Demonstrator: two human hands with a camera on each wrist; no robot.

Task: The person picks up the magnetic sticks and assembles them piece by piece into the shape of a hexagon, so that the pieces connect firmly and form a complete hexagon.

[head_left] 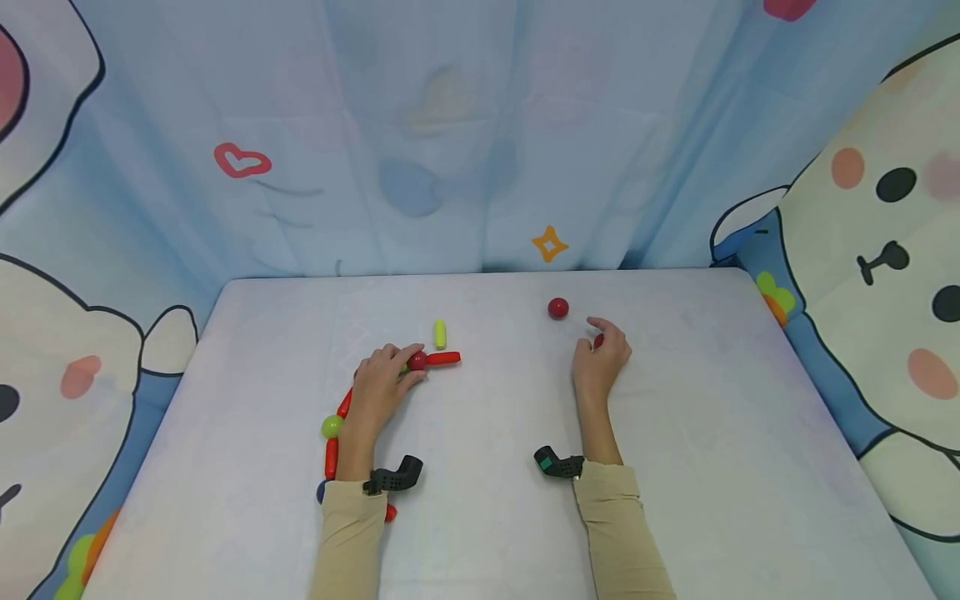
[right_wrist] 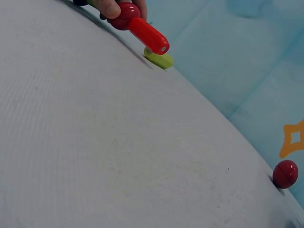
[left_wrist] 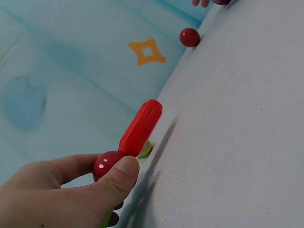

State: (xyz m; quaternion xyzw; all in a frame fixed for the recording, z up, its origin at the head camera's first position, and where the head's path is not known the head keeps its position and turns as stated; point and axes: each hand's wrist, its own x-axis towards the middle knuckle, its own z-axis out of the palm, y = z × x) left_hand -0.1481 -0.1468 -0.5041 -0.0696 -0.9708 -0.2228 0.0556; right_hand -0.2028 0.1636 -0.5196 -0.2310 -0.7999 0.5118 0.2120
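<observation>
My left hand (head_left: 381, 383) pinches a dark red ball (left_wrist: 106, 162) between thumb and fingers. A bright red stick (left_wrist: 141, 127) juts from that ball, pointing right in the head view. Under and beside the left forearm curves a chain of pieces: red sticks (head_left: 331, 458), a green ball (head_left: 332, 427) and a partly hidden blue ball (head_left: 321, 492). My right hand (head_left: 602, 358), at the right, has curled fingers around a small dark red ball (head_left: 598, 341), mostly covered by the hand. The right wrist view does not show this hand.
A loose yellow-green stick (head_left: 440, 334) lies just beyond the left hand. Another dark red ball (head_left: 558, 308) rests near the back of the white table (head_left: 495, 517). Behind the table hangs a blue patterned curtain (head_left: 480, 167).
</observation>
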